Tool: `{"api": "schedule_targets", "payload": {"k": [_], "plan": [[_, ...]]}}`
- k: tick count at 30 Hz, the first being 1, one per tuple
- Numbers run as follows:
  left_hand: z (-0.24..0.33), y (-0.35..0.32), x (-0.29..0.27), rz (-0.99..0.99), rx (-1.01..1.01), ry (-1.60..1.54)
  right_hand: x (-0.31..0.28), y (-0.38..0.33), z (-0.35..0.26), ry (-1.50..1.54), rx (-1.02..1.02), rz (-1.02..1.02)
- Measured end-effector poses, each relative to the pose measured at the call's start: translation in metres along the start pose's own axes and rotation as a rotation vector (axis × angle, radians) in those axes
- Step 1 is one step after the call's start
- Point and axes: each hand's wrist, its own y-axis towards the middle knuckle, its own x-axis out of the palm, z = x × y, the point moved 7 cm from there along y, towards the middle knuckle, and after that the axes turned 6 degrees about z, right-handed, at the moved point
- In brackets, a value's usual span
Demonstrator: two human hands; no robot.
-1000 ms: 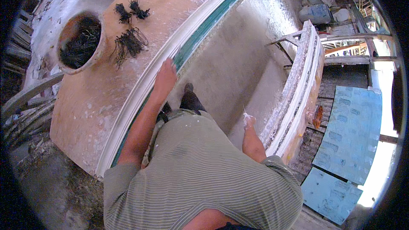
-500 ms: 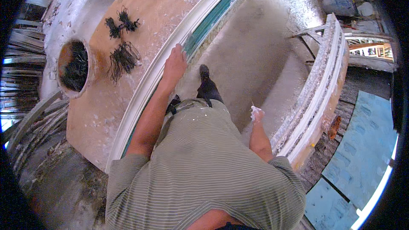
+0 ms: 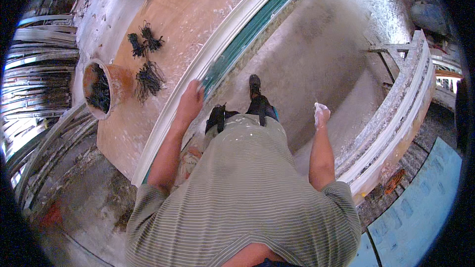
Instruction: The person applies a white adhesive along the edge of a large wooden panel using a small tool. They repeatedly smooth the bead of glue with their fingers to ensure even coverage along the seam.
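Observation:
My left hand is closed at the edge of a long white moulding, beside the teal strip that runs along it. A small pale bit shows at its fingertips, too indistinct to name. My right hand hangs over the floor at my right side, apart from everything around it. Its fingers are curled in and smeared with white paste; whatever they hold, if anything, I cannot make out.
Dark fibre bundles lie on the tan tabletop at left, near a tipped bucket of dark fibre. At right stands a bench with white ridged mouldings; light-blue panels lie beyond. Curved strips fill the far left.
My left hand has slid back toward me along the moulding. My right hand has moved forward and outward from my body. I have stepped, and the view has shifted.

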Motion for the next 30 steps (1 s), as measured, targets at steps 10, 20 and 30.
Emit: {"api": "schedule_targets", "payload": {"k": [10, 20, 30], "plan": [[0.041, 0.085, 0.050, -0.060, -0.094, -0.187, -0.009, 0.024, -0.029, 0.313, 0.403, -0.109], [0.122, 0.070, 0.034, 0.055, 0.022, -0.408, -0.012, 0.128, -0.181, 0.100, -0.002, -0.012], [-0.043, -0.097, -0.049, 0.411, -0.460, -0.306, 0.086, -0.076, -0.617, 0.372, -0.728, -0.337]]}}
